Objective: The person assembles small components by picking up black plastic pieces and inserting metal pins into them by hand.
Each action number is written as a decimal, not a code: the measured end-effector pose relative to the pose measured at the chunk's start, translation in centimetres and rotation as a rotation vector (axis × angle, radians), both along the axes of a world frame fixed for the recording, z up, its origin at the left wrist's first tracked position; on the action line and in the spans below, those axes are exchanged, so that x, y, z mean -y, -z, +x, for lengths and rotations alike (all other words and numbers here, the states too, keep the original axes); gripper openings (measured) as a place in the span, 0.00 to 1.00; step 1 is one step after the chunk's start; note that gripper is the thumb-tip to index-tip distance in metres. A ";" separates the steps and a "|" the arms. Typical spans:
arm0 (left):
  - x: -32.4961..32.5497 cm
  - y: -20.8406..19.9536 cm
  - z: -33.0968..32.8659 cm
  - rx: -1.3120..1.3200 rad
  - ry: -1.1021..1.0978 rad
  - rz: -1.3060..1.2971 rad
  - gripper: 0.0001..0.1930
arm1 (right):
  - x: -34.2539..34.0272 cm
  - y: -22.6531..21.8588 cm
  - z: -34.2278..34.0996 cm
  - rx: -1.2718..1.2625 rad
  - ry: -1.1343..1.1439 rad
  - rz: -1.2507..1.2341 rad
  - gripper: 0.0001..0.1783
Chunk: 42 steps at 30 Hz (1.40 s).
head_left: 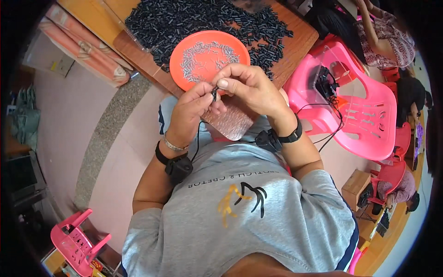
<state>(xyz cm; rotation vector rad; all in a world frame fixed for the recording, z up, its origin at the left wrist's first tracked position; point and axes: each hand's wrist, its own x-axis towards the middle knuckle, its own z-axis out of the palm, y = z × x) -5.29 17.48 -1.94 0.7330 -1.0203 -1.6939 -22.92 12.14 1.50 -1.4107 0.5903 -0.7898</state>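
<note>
Both hands meet just in front of an orange-red round plate (210, 74), with fingertips close together. My left hand (190, 105) is closed, pinching a small black cylindrical part (214, 93) between thumb and fingers. My right hand (249, 88) is closed too, its thumb and forefinger pressed together at the top of that part; whatever lies between them is too small to make out. Many small silvery metal pins (188, 62) lie in a ring on the plate. Behind it spreads a large heap of short black cylindrical pieces (161, 27).
The heap and plate rest on a brown wooden table (295, 34). A pink plastic chair (369, 115) with a black device and cables (326, 85) stands at the right. Another pink chair (78, 242) is at lower left. Other people sit along the right side.
</note>
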 end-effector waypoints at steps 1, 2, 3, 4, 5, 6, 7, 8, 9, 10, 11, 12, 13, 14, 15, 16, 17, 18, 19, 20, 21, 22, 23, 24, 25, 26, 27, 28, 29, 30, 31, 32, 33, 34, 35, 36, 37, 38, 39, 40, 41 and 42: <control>0.0 0.1 0.0 0.000 -0.001 0.001 0.09 | 0.0 0.0 0.0 0.000 -0.001 0.001 0.09; 0.1 0.3 0.1 0.006 0.010 -0.008 0.10 | 0.0 0.1 0.0 0.009 -0.015 0.006 0.09; 0.1 0.4 0.1 0.013 0.020 -0.017 0.10 | 0.0 0.1 0.0 0.017 -0.029 0.012 0.09; 0.2 0.4 0.2 0.013 0.020 -0.016 0.10 | 0.0 0.1 0.0 0.018 -0.030 0.013 0.09; 0.2 0.4 0.2 0.015 0.033 -0.018 0.11 | 0.0 0.0 -0.1 -0.016 -0.015 -0.024 0.09; 0.2 0.4 0.2 0.017 0.048 -0.019 0.13 | 0.1 -0.1 -0.2 -0.049 0.001 -0.061 0.09; 0.1 0.5 0.2 0.015 0.050 -0.018 0.13 | 0.2 -0.1 -0.4 -0.051 0.003 -0.059 0.09; 0.1 0.4 0.3 0.029 0.063 -0.007 0.14 | 0.3 -0.2 -0.6 -0.098 -0.018 -0.133 0.09; 0.1 0.4 0.3 0.043 0.077 0.004 0.15 | 0.5 -0.1 -0.8 -0.145 -0.039 -0.207 0.09; 0.1 0.4 0.3 0.042 0.080 0.005 0.15 | 0.5 -0.1 -0.8 -0.147 -0.037 -0.205 0.09; 0.0 0.4 0.2 0.045 0.095 0.015 0.15 | 0.6 0.0 -0.9 -0.149 -0.053 -0.220 0.09; 0.0 0.3 0.2 0.048 0.110 0.025 0.15 | 0.7 0.0 -1.0 -0.151 -0.069 -0.234 0.09; 0.0 0.3 0.2 0.047 0.112 0.028 0.15 | 0.7 0.0 -1.1 -0.152 -0.067 -0.231 0.09; 0.0 0.2 0.1 0.044 0.118 0.030 0.14 | 0.8 -0.2 -1.2 -0.182 -0.096 -0.210 0.09; 0.0 0.2 0.1 0.042 0.124 0.032 0.14 | 0.8 -0.2 -1.3 -0.212 -0.125 -0.189 0.10; 0.1 0.3 0.1 0.041 0.127 0.033 0.14 | 0.9 -0.2 -1.3 -0.213 -0.122 -0.187 0.10; 0.1 0.5 0.0 0.027 0.124 0.009 0.14 | 0.9 -0.2 -1.2 -0.169 -0.147 -0.135 0.10; 0.1 0.6 0.0 0.014 0.121 -0.015 0.14 | 0.8 -0.2 -1.2 -0.125 -0.173 -0.083 0.10; 0.1 0.6 0.0 0.014 0.124 -0.014 0.14 | 0.9 -0.2 -1.1 -0.125 -0.169 -0.082 0.10; 0.0 0.6 -0.1 0.006 0.115 -0.006 0.14 | 0.9 -0.1 -1.1 -0.110 -0.178 -0.071 0.10; 0.0 0.6 -0.1 -0.002 0.106 0.003 0.14 | 0.8 -0.1 -1.1 -0.095 -0.186 -0.061 0.10; 0.0 0.6 -0.1 -0.002 0.106 0.003 0.14 | 0.8 -0.1 -1.1 -0.095 -0.186 -0.061 0.10; 0.0 0.6 -0.1 -0.029 0.124 0.004 0.15 | 0.8 -0.1 -1.2 -0.100 -0.192 -0.073 0.09; 0.0 0.6 -0.1 -0.056 0.142 0.005 0.15 | 0.8 -0.2 -1.2 -0.104 -0.199 -0.086 0.09; 0.0 0.6 -0.1 -0.056 0.141 0.008 0.15 | 0.7 -0.2 -1.3 -0.104 -0.200 -0.083 0.09; 0.2 0.7 -0.1 -0.083 0.164 0.011 0.15 | 0.7 -0.2 -1.3 -0.083 -0.225 -0.030 0.09; 0.2 0.7 -0.1 -0.111 0.186 0.014 0.15 | 0.7 -0.2 -1.3 -0.061 -0.250 0.023 0.09; 0.2 0.7 -0.1 -0.111 0.187 0.017 0.15 | 0.8 -0.1 -1.3 -0.061 -0.249 0.026 0.09; 0.1 0.7 -0.1 -0.078 0.178 0.014 0.15 | 0.9 0.0 -1.4 -0.096 -0.229 -0.049 0.09; 0.1 0.6 -0.2 -0.044 0.169 0.012 0.14 | 0.9 0.1 -1.4 -0.132 -0.208 -0.123 0.09; 0.1 0.7 -0.2 -0.044 0.169 0.012 0.14 | 0.9 0.2 -1.4 -0.132 -0.208 -0.122 0.09; 0.0 0.7 -0.2 0.010 0.135 -0.020 0.14 | 0.9 0.3 -1.3 -0.133 -0.196 -0.097 0.09; 0.0 0.7 -0.3 0.065 0.101 -0.052 0.13 | 0.8 0.3 -1.2 -0.135 -0.184 -0.071 0.09; 0.0 0.7 -0.3 0.065 0.101 -0.052 0.13 | 0.8 0.3 -1.2 -0.134 -0.184 -0.071 0.09; 0.0 0.7 -0.3 0.077 0.080 -0.058 0.13 | 0.8 0.2 -1.1 -0.138 -0.177 -0.065 0.09; 0.0 0.7 -0.3 0.089 0.059 -0.065 0.12 | 0.7 0.0 -1.1 -0.142 -0.171 -0.060 0.09; 0.0 0.7 -0.3 0.090 0.058 -0.064 0.12 | 0.6 -0.2 -1.0 -0.141 -0.171 -0.060 0.09; 0.0 0.6 -0.3 0.083 0.051 -0.064 0.11 | 0.4 -0.4 -0.9 -0.163 -0.150 -0.083 0.09; 0.0 0.6 -0.3 0.077 0.044 -0.064 0.11 | 0.3 -0.5 -0.8 -0.185 -0.129 -0.107 0.08; 0.0 0.6 -0.3 0.077 0.044 -0.065 0.11 | 0.2 -0.5 -0.8 -0.185 -0.129 -0.109 0.08; 0.1 0.6 -0.3 0.057 0.041 -0.056 0.10 | 0.2 -0.5 -0.6 -0.170 -0.099 -0.111 0.08; 0.1 0.5 -0.2 0.036 0.038 -0.048 0.09 | 0.2 -0.6 -0.5 -0.156 -0.070 -0.114 0.08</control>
